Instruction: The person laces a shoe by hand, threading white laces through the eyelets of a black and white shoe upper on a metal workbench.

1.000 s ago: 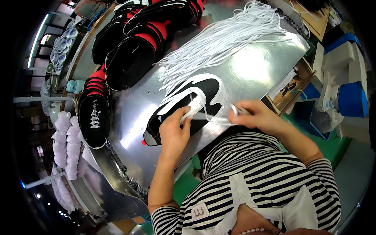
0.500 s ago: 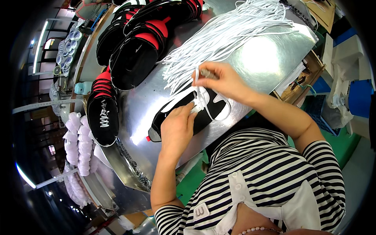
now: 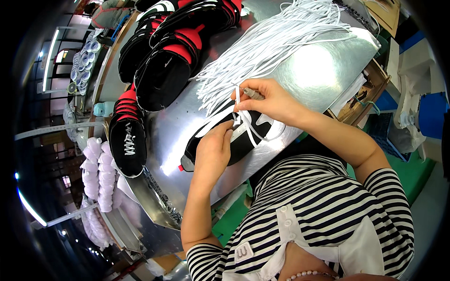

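Observation:
A black and white shoe upper (image 3: 190, 154) with a red tab at one end lies on the metal table in front of me. My left hand (image 3: 213, 147) rests over it, thumb and fingers closed on its white eyelet strip. Above the upper, my right hand (image 3: 269, 99) grips a small tool with a short grey handle (image 3: 253, 93). Its fingers also pinch a white shoelace (image 3: 237, 97) that stands taut up from the upper. A loop of this lace (image 3: 281, 132) curves out on the right side. The tool's tip is too small to make out clearly.
A large bundle of white laces (image 3: 272, 42) lies just beyond the upper. Stacked black and red uppers (image 3: 161, 79) stand at the far left. One laced upper (image 3: 127, 133) sits near the table's left edge (image 3: 147, 199). A wooden drawer (image 3: 358, 96) is at the right.
My right hand has moved slightly to the right and turned, showing more of the tool handle. The lace loop has swung outward. My left fingers stay on the upper.

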Demonstrator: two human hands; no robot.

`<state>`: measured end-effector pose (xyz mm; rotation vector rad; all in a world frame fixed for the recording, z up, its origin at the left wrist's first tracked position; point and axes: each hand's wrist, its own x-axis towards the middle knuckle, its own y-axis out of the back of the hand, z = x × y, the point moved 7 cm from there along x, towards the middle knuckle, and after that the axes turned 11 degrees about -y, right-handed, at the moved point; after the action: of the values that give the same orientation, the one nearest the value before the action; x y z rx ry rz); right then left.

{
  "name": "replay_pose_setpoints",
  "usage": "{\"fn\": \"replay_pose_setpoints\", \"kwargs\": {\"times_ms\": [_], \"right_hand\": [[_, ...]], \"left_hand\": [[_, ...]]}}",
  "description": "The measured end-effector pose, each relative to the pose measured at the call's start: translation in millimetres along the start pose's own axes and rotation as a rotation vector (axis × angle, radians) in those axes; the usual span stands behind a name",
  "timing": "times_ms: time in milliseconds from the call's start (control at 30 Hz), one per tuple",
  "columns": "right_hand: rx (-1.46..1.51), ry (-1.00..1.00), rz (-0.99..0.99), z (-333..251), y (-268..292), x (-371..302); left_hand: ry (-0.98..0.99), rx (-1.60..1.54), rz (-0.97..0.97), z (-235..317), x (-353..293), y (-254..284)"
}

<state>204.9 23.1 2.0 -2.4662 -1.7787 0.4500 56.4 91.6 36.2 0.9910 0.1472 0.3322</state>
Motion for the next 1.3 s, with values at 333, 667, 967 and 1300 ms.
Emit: {"fn": "replay_pose_setpoints", "kwargs": {"times_ms": [333,667,967,1300], "right_hand": [[0.066,0.103,0.128,11.8,1.2,20.0],[-0.506,-0.035,0.142,31.0,2.1,-43.5],[-0.681,-0.051,0.137,38.0,-2.8,-43.0],[-1.078,0.123,0.247,35.8,-31.0,-41.2]], "left_hand": [[0.069,0.172,-0.085,1.2,18.6,-19.0],[0.172,0.084,-0.035,-15.3,21.8,-24.3],[0.139,0.009,-0.045,-16.2,24.8,-24.9],[-0.133,0.051,0.024,-0.3,9.8,-25.1]]}}
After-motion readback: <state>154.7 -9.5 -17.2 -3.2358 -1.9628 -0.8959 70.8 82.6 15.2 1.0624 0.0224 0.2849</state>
